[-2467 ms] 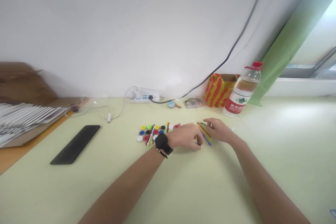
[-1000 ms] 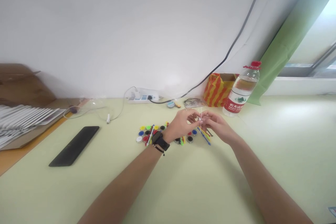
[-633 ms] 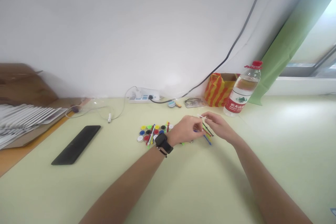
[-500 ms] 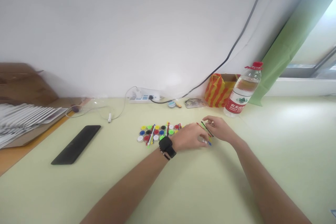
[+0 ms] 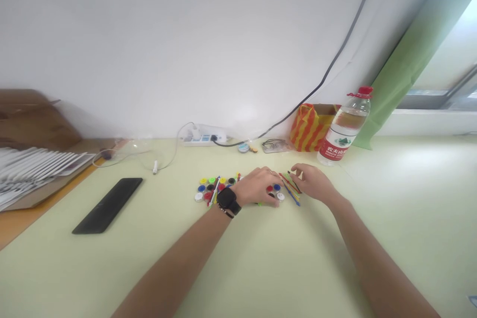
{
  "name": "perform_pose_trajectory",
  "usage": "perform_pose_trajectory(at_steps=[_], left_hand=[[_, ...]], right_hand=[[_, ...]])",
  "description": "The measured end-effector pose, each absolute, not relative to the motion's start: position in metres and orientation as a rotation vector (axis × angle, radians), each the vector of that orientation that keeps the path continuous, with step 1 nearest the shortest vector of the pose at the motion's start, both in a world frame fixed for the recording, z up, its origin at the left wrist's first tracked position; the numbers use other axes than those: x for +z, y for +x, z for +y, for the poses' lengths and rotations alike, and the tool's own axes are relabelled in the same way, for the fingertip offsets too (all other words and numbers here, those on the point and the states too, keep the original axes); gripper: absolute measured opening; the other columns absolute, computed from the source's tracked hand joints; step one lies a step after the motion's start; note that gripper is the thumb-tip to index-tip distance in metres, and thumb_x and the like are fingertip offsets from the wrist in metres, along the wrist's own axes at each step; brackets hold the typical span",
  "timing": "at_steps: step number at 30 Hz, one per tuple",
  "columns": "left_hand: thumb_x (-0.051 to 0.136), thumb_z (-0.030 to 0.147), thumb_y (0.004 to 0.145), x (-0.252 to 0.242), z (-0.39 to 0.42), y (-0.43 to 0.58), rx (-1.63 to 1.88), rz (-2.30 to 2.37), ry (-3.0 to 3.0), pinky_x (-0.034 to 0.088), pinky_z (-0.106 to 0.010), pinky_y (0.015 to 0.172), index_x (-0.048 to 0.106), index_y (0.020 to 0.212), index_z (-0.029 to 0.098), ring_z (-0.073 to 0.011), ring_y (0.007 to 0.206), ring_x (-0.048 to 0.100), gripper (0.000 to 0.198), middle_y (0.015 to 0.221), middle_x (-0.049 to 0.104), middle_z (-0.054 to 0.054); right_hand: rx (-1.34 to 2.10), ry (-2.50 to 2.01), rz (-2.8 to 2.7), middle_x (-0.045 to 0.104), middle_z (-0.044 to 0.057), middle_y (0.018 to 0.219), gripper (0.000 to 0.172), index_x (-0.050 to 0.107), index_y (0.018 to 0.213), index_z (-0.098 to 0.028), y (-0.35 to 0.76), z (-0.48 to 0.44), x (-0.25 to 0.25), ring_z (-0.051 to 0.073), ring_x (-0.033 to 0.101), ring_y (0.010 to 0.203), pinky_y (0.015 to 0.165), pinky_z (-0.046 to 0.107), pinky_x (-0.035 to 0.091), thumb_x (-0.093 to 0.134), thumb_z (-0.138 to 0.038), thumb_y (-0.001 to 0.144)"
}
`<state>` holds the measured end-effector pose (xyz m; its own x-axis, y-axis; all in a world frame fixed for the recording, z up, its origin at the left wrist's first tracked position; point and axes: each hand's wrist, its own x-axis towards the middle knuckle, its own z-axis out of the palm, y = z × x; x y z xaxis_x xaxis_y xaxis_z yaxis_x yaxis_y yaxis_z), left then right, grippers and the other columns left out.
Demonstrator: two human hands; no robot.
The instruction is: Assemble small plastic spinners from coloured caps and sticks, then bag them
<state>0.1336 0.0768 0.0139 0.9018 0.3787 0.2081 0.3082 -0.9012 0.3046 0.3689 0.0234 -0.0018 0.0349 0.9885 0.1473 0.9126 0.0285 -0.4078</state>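
Observation:
Small round pots with coloured lids (image 5: 201,188) stand in close rows on the table, with thin coloured sticks (image 5: 214,191) lying across them. My left hand (image 5: 257,186), with a black watch on the wrist, arches over the right part of the rows. Its thumb and fingers are apart, close to a white-lidded pot (image 5: 280,197), and the palm hides several pots. Further right, my right hand (image 5: 311,181) has its fingertips pinched at a thin black stick, whose dark end shows beside them. Red, blue and yellow sticks (image 5: 292,193) lie slanted between the two hands.
A water bottle (image 5: 341,134) and a red-and-yellow striped bag (image 5: 309,128) stand at the back right. A power strip (image 5: 204,136) with cables lies against the wall. At left are a black flat case (image 5: 109,205) and a box of white items (image 5: 33,169).
My left hand has moved left, away from the sticks and over the pots, uncovering the sticks and the rightmost pots. My right hand has barely shifted.

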Motion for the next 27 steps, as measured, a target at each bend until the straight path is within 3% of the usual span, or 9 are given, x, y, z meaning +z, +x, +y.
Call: perform_pose_trajectory(at_steps=[4,9,16,23,27], left_hand=[[0.083,0.048,0.077,0.008,0.082,0.13,0.419,0.521,2.788,0.044,-0.035,0.094,0.07,0.117,0.026,-0.027,0.114,0.059,0.047,0.12,0.071,-0.004],[0.081,0.052,0.077,0.011,0.079,0.128,0.452,0.525,2.728,0.044,-0.036,0.096,0.067,0.126,0.029,-0.0276,0.115,0.061,0.056,0.124,0.07,-0.004],[0.076,0.044,0.084,0.02,0.071,0.131,0.444,0.544,2.713,0.047,-0.032,0.086,0.072,0.112,0.025,-0.0251,0.103,0.067,0.034,0.109,0.074,-0.004],[0.062,0.046,0.095,0.051,0.086,0.102,0.622,0.731,2.677,0.043,-0.037,0.108,0.066,0.129,0.024,-0.0263,0.127,0.058,0.041,0.135,0.067,-0.007],[0.057,0.048,0.097,0.064,0.092,0.071,0.685,0.89,2.646,0.041,-0.04,0.112,0.066,0.129,0.025,-0.027,0.13,0.057,0.041,0.137,0.066,-0.006]], right_hand=[[0.361,-1.887,-1.974,0.071,0.007,0.091,0.026,0.064,0.096,-0.022,0.37,0.025,-0.01,0.02,0.065,0.076,0.065,0.029,0.046,0.059,-0.046,0.09],[0.409,-1.788,-2.016,0.069,0.005,0.084,0.016,0.065,0.088,-0.021,0.36,0.024,-0.011,0.02,0.062,0.074,0.064,0.029,0.045,0.06,-0.036,0.087],[0.545,-1.702,-2.005,0.071,0.004,0.08,0.012,0.068,0.091,-0.02,0.345,0.023,-0.013,0.019,0.064,0.07,0.063,0.028,0.047,0.058,-0.024,0.086],[0.566,-1.645,-1.966,0.072,0.005,0.083,0.014,0.069,0.092,-0.019,0.329,0.022,-0.017,0.019,0.065,0.071,0.064,0.028,0.049,0.057,-0.023,0.086],[0.602,-1.614,-1.938,0.07,0.004,0.08,0.014,0.067,0.092,-0.019,0.321,0.022,-0.019,0.018,0.064,0.068,0.062,0.028,0.049,0.056,-0.026,0.089]])
